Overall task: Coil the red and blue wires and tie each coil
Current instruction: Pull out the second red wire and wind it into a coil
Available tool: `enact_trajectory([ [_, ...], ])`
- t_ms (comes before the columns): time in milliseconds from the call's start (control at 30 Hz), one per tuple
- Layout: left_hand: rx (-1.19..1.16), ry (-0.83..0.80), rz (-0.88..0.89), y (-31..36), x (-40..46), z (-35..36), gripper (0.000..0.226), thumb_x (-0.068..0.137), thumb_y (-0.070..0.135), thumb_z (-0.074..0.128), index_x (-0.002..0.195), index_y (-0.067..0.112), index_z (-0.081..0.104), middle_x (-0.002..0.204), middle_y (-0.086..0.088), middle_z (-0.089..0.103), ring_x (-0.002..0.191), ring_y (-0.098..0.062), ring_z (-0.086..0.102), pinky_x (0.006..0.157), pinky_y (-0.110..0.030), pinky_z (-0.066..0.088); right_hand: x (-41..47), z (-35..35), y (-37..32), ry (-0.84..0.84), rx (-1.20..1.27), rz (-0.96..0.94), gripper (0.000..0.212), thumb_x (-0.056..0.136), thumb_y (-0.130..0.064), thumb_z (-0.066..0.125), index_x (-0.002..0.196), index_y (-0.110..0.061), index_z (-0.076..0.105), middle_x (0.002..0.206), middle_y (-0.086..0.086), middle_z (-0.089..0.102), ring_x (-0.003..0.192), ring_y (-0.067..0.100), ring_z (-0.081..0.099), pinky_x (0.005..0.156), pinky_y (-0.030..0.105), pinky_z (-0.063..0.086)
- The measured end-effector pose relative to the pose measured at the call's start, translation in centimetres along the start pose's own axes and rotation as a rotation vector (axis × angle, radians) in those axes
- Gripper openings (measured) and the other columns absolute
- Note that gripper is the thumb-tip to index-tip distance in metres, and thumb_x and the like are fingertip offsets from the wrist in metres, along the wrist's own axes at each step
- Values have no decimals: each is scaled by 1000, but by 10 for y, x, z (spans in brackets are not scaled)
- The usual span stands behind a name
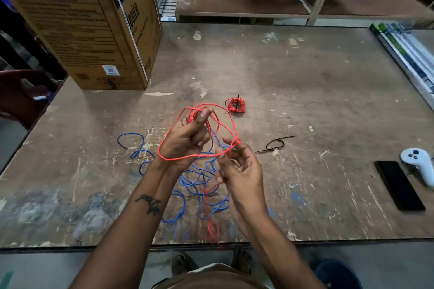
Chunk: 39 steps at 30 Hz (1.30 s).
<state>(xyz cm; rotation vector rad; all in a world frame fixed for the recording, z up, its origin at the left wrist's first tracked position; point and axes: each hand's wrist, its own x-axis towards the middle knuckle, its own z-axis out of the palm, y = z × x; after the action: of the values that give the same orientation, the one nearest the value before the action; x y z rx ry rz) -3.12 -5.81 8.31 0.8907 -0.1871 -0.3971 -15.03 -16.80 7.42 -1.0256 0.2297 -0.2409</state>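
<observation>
The scuffed, paint-flecked brown plywood table (293, 91) runs wide, its near edge just under the forearms, bare board right of centre. A tall printed cardboard box (77, 26) stands at its far-left corner. Loose blue wire (199, 178) sprawls beneath the hands. The left hand (185, 138) clenches a small red wire coil (195, 115); the right hand (239, 166) pinches a loop of that wire. A finished red coil (235, 105), tied black, lies beyond.

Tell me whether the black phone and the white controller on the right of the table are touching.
Apart. The head view shows a strip of bare table between the black phone and the white controller.
</observation>
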Motion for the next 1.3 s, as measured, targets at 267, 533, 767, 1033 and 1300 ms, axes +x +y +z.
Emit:
enact_trajectory([
  [267,-244,-51,-96,6,-3,-23,31,81,24,89,106,9,78,51,11,22,41,-10,14,47,-21,19,-8,-19,7,-50,-348,-79,27,109,-30,57,126,-22,76,78,8,76,46,11,33,44,24,29],
  [533,-67,-126,46,26,12,-6,24,83,29,85,101,15,79,50,14,46,40,-9,13,46,-21,19,-21,-24,-17,-455,309,466,30,116,-18,30,107,-11,58,44,-6,49,34,7,48,53,24,47],
  [767,20,-161,127,26,17,4,25,85,35,87,99,16,80,49,13,32,43,-5,23,49,-20,26,-22,-39,-1,-653,314,598,31,114,-33,35,97,-18,57,49,-6,58,51,10,66,90,37,57],
  [1033,214,-201,145,43,10,5,28,86,35,84,98,11,78,54,8,39,43,-1,31,51,-23,22,7,-36,-6,-343,-380,71,29,102,-10,68,131,-15,66,82,6,73,80,18,69,72,29,56],
  [1300,142,-70,233,42,5,17,7,95,17,73,90,17,77,67,3,56,43,0,27,49,-22,21,-4,-19,19,-167,-148,102,18,107,-19,61,95,-20,74,76,-3,68,40,2,35,48,23,38],
])
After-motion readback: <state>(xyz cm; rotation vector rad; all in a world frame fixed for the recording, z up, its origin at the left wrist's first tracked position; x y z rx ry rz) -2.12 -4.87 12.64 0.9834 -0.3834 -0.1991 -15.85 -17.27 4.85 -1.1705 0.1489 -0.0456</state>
